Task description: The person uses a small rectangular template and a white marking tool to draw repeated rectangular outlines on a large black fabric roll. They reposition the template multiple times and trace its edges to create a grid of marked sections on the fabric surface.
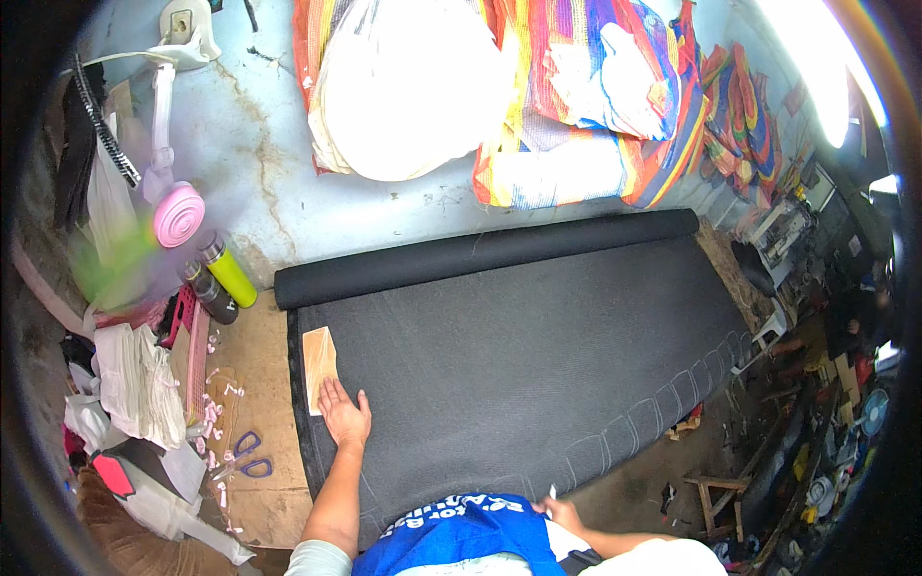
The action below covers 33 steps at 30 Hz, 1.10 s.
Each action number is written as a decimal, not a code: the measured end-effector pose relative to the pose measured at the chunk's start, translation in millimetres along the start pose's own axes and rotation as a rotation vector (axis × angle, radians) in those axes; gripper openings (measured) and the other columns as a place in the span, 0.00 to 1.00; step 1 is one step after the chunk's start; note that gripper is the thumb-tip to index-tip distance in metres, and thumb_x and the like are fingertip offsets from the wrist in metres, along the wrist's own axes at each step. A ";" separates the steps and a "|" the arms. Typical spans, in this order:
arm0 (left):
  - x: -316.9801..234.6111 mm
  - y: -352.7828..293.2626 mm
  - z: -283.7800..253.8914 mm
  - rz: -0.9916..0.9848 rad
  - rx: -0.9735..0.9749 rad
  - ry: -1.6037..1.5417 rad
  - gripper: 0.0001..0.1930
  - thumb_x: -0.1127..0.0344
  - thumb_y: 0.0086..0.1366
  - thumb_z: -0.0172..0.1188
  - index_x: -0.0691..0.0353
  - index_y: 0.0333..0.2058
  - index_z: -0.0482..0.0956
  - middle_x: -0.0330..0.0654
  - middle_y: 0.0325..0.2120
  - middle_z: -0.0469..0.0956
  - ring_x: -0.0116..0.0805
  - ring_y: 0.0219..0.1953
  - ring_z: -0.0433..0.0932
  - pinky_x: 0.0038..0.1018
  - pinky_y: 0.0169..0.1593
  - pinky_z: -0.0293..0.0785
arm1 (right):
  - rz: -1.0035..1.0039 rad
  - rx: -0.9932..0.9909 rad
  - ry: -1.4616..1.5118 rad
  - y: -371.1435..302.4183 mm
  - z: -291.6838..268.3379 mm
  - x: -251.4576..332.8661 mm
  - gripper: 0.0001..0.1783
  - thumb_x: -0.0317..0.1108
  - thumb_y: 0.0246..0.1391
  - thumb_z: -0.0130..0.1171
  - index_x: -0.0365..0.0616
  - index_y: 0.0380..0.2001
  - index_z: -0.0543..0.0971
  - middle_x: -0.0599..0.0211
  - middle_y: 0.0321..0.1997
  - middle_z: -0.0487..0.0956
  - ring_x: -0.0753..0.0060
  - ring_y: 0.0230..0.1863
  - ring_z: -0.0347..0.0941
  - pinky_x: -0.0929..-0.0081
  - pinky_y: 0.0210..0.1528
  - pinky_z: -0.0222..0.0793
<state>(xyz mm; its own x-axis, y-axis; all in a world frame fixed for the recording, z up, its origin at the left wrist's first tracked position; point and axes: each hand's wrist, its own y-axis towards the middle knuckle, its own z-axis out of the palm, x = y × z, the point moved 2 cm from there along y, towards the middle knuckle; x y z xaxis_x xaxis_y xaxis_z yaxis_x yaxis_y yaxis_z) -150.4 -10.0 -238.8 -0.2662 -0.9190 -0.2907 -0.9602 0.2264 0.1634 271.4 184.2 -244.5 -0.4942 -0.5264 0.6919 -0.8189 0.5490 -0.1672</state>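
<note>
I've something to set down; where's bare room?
On the dark fabric, between its roll, the tan piece and the chalk outlines. A smaller patch of bare wood lies between the green bottle, fabric edge and scissors. Crowded: the far left, with white cloths and scraps.

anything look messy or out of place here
Yes: small white scraps lie scattered on the wooden tabletop near the scissors, left of the black fabric, looking like unswept litter. The wall also has brownish streaks, perhaps damage.

The left forearm [334, 492] is stretched forward, and the left hand [345, 416] is laid flat, palm down. The right arm [611, 544] is bent, and the right hand [565, 516] is held low, its fingers [554, 506] curled.
</note>
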 end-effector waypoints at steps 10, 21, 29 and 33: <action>1.2 -0.6 2.4 0.011 -0.044 -0.037 0.32 0.53 0.60 0.49 0.75 0.54 0.61 0.55 0.60 0.56 0.49 0.63 0.50 0.41 0.65 0.44 | 0.641 0.145 0.054 -8.7 4.6 -81.8 0.14 0.44 0.46 0.57 0.43 0.23 0.74 0.55 0.20 0.77 0.58 0.18 0.73 0.65 0.18 0.64; 1.2 -1.6 -1.1 0.023 -0.042 -0.044 0.33 0.53 0.60 0.49 0.76 0.55 0.60 0.57 0.59 0.56 0.50 0.63 0.49 0.41 0.64 0.44 | 0.574 0.129 0.098 69.4 -10.6 -53.5 0.14 0.44 0.46 0.56 0.43 0.23 0.75 0.57 0.20 0.77 0.60 0.17 0.71 0.66 0.18 0.64; 0.6 -1.9 -1.8 0.023 -0.017 -0.035 0.32 0.53 0.61 0.47 0.76 0.55 0.60 0.57 0.60 0.55 0.51 0.63 0.49 0.41 0.64 0.44 | 0.625 0.148 0.100 65.1 -11.6 -68.1 0.14 0.44 0.47 0.55 0.43 0.23 0.75 0.57 0.20 0.77 0.62 0.17 0.71 0.67 0.17 0.63; 0.8 -1.9 -1.9 0.021 -0.017 -0.040 0.32 0.53 0.61 0.48 0.76 0.55 0.59 0.57 0.60 0.54 0.50 0.63 0.49 0.41 0.64 0.44 | 0.639 0.149 0.113 60.1 -11.4 -72.9 0.14 0.44 0.47 0.55 0.43 0.23 0.75 0.58 0.20 0.77 0.62 0.16 0.70 0.67 0.17 0.63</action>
<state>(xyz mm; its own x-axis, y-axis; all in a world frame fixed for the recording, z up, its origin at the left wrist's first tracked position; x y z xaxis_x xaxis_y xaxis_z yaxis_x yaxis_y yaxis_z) -148.6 -11.8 -237.5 -0.2896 -0.9006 -0.3241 -0.9529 0.2395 0.1861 261.5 262.9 -297.0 -0.8686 -0.0513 0.4928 -0.4108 0.6306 -0.6585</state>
